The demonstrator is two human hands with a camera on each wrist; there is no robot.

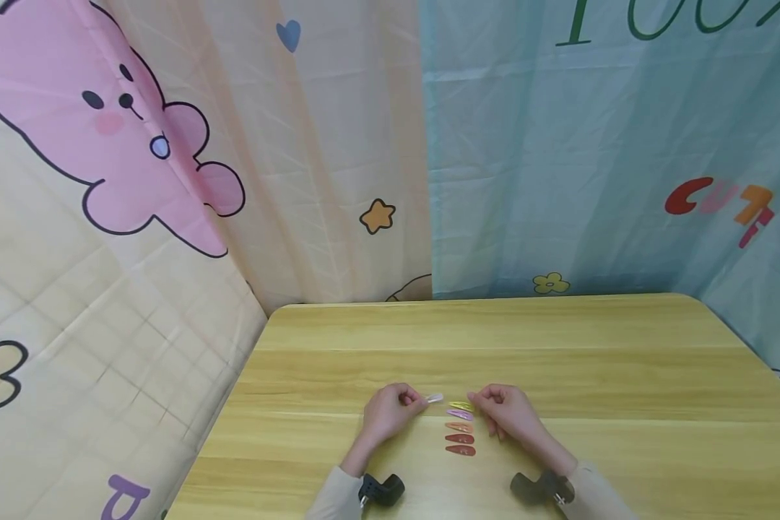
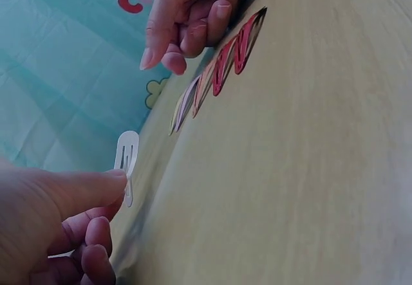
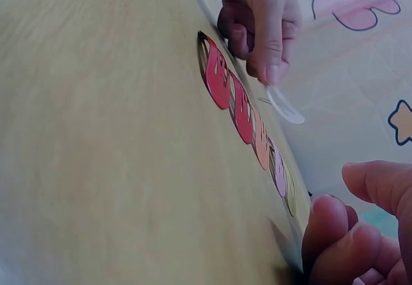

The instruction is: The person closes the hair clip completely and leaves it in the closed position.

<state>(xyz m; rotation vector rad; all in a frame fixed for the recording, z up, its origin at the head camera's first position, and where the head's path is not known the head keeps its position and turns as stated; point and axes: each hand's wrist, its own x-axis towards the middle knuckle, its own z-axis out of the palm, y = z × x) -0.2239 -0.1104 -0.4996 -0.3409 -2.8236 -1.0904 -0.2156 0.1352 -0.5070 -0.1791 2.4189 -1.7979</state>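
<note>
Between thumb and fingertips my left hand (image 1: 390, 413) pinches a white snap hair clip (image 2: 128, 148), held up off the table. A column of snap hair clips lies on the wood to its right: yellow (image 1: 460, 406) farthest away, then a purple clip (image 1: 460, 414), an orange clip (image 1: 458, 427) and two red clips (image 1: 460, 451) nearest me. My right hand (image 1: 510, 413) is beside the yellow clip's right end. In the right wrist view its thumb (image 3: 380, 182) and forefinger stand apart with nothing between them.
The wooden table (image 1: 338, 332) reaches back to a hung curtain (image 1: 338, 144), beige on the left and blue on the right. Dark wrist cameras sit on the left wrist (image 1: 382, 491) and right wrist (image 1: 542, 488), low over the tabletop.
</note>
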